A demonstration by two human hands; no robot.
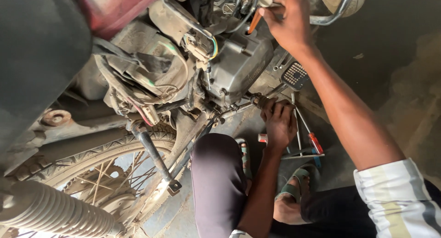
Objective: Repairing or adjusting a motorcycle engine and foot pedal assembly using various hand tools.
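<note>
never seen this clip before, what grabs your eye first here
A dusty motorcycle engine fills the top centre. The right hand reaches up to its top with an orange-handled tool, while the left hand grips a part low beside the engine. Below left sits the spoked rear wheel.

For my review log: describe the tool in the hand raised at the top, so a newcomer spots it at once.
Start at the grey engine casing of the motorcycle. Just above it, the right hand grips a slim tool pointing down into the wiring. Its orange handle sets it apart from the grey metal around it.
</note>
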